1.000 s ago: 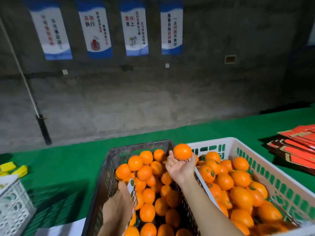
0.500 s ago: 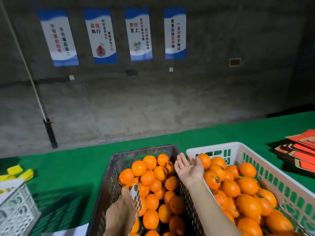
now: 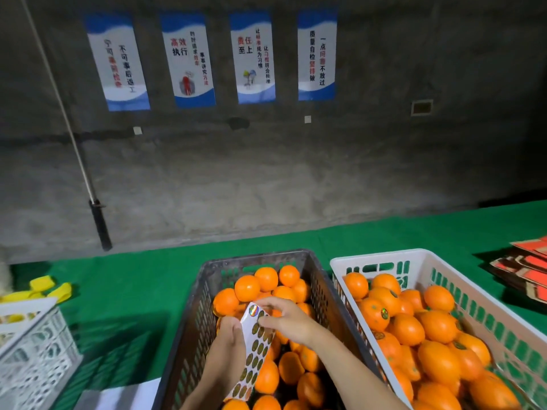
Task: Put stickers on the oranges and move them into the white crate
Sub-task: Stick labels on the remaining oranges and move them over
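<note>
Bench (image 3: 148, 291): covered in green cloth, carrying all items listed. White crate (image 3: 420, 261): set at the right, just beside the dark crate, largely filled with oranges, several seen to bear round stickers, e.g. stickered orange (image 3: 375, 313). Dark crate (image 3: 254, 258): set at centre, holding a heap of oranges (image 3: 247, 287) on which no stickers can be seen; these are judged to be the stock awaiting labelling. A second white crate (image 3: 32, 350) is seen at the far left, with yellow objects (image 3: 50, 288) behind it, and a stack of red flat cartons (image 3: 529, 270) at the far right. Left hand (image 3: 228, 338): held over the dark crate, its grip clamped on the sticker sheet (image 3: 254, 347), which is held upright. Right hand (image 3: 288, 319): fingers curled at the top of the sheet, apparently pinching at one sticker; whether a sticker has been lifted cannot be told. Handling notes, as judgement: an orange is expected to be firm, fairly heavy for its size and smooth-skinned, best cupped around its middle with the whole hand rather than pinched; bruising is possible if dropped into the crate. The sheet is thin and limp and is best supported along its length; a sticker is light and tacky, best peeled from its edge.
</note>
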`<state>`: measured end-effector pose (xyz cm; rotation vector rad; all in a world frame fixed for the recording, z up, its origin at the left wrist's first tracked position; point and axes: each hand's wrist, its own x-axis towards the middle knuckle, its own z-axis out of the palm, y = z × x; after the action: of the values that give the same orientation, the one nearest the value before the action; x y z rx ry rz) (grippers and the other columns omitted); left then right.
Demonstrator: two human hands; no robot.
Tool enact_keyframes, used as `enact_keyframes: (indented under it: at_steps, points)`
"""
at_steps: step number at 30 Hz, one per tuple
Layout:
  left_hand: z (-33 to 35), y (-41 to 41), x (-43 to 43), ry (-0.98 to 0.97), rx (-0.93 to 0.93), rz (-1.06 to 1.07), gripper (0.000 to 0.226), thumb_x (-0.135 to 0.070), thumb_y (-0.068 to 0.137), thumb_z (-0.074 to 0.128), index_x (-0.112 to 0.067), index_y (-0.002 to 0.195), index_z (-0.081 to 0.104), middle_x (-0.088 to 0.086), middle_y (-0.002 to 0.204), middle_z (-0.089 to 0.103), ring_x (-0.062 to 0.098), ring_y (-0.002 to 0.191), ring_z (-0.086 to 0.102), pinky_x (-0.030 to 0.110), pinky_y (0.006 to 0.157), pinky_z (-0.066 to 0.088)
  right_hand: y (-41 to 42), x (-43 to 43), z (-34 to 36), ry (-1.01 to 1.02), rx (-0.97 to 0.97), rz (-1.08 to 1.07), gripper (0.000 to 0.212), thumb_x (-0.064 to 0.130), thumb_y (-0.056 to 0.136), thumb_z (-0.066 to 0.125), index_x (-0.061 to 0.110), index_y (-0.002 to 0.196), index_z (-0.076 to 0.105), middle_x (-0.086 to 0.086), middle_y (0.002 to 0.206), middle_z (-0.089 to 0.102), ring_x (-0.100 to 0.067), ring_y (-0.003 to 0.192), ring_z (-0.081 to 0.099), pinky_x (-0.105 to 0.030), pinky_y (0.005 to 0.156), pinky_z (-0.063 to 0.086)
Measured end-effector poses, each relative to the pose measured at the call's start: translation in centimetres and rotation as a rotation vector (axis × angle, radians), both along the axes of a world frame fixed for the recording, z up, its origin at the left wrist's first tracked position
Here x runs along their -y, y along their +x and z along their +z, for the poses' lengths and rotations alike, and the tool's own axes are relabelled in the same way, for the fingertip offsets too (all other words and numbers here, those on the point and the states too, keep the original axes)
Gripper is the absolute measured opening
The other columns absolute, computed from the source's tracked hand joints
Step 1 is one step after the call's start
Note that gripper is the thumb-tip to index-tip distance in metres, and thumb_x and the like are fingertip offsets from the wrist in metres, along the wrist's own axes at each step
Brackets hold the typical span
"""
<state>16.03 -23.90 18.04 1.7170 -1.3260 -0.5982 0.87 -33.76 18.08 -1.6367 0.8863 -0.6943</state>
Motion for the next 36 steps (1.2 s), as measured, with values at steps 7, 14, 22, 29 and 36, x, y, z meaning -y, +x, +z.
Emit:
enact_keyframes:
  at_steps: [7, 14, 22, 29, 36]
  points:
    - [-1.2, 0.8, 0.8, 0.003, 0.046, 0.052, 0.016, -0.028, 0.104, 0.041, -0.021, 0.097, 0.054, -0.001, 0.092, 0.061, 0.02, 0.085, 0.058, 0.034, 0.079, 0.05, 0.4, -0.9, 0.0, 0.01, 0.082, 0.005, 0.03, 0.005, 0.096, 0.061, 0.011, 0.125, 0.068, -0.007, 0.107, 0.075, -0.021, 0.099, 0.072, -0.031, 0.083, 0.057]
    - [-0.8, 0.8, 1.1, -0.012, 0.02, -0.028, 0.026, -0.024, 0.1, 0.048, -0.029, 0.076, 0.052, -0.006, 0.075, 0.056, 0.012, 0.071, 0.051, 0.028, 0.066, 0.042, 1.0, -1.6, -0.4, -0.258, -0.136, -0.085, 0.043, 0.019, 0.099, 0.059, 0.023, 0.141, 0.055, -0.002, 0.113, 0.07, -0.021, 0.107, 0.066, -0.04, 0.094, 0.054]
    - [-1.4, 1.0, 1.8, 0.041, 0.04, -0.029, 0.025, -0.022, 0.103, 0.045, -0.014, 0.082, 0.057, 0.012, 0.083, 0.06, 0.021, 0.075, 0.053, 0.034, 0.071, 0.042, 2.0, -2.5, 0.1, -0.682, -0.325, -0.13, 0.034, 0.034, 0.1, 0.057, 0.031, 0.134, 0.062, 0.01, 0.125, 0.066, -0.01, 0.111, 0.059, -0.032, 0.091, 0.05]
    - [-1.2, 0.6, 1.5, 0.003, 0.014, 0.008, 0.026, -0.011, 0.1, 0.041, -0.013, 0.097, 0.067, 0.005, 0.094, 0.067, 0.021, 0.091, 0.063, 0.046, 0.086, 0.05, 2.1, -2.3, 0.1, -0.817, -0.462, -0.111, 0.028, 0.044, 0.096, 0.058, 0.034, 0.121, 0.066, 0.011, 0.11, 0.064, -0.008, 0.102, 0.056, -0.031, 0.08, 0.048]
    - [-1.5, 0.8, 1.2, -0.003, 0.175, 0.057, 0.024, -0.027, 0.105, 0.038, -0.028, 0.102, 0.062, -0.008, 0.095, 0.064, 0.011, 0.087, 0.059, 0.035, 0.08, 0.049, 2.0, -2.4, 0.1, -0.752, -0.379, -0.135, 0.013, 0.039, 0.095, 0.062, 0.028, 0.097, 0.069, 0.012, 0.099, 0.066, -0.007, 0.093, 0.057, -0.031, 0.078, 0.049]
